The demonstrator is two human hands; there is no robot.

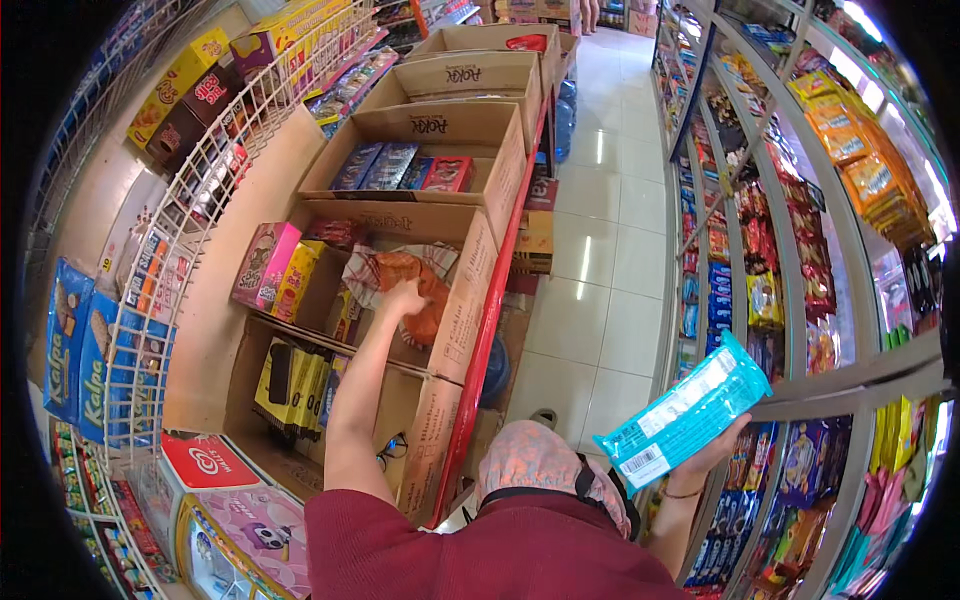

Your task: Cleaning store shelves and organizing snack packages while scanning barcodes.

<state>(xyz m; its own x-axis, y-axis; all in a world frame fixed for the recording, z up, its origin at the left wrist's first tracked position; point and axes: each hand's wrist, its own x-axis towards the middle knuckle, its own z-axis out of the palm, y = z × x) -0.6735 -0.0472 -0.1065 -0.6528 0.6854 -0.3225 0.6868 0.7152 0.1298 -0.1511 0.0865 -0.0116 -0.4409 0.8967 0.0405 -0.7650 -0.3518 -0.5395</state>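
Note:
My left hand [406,298] reaches down into an open cardboard box [311,281] and grips an orange cloth [422,327]. A white-and-red checked cloth [365,271] lies bunched beneath and beside it. Out to the right, my right hand [703,459] holds up a long teal plastic-wrapped packet [684,415], tilted, with its printed and barcoded side in view. Next to the cloths, in the same box, stand a pink carton [264,262] and a yellow carton [298,279]. The nearer box holds several yellow packs [306,386], a dark phone [280,373] and eyeglasses [393,447].
More cardboard boxes [465,120] line the red-edged shelf [491,315] ahead. A white wire rack [176,217] with snack packs runs along the left. Glass-fronted shelves [739,187] full of packets flank the tiled aisle [626,232] on the right. Water jugs [495,367] sit under the shelf.

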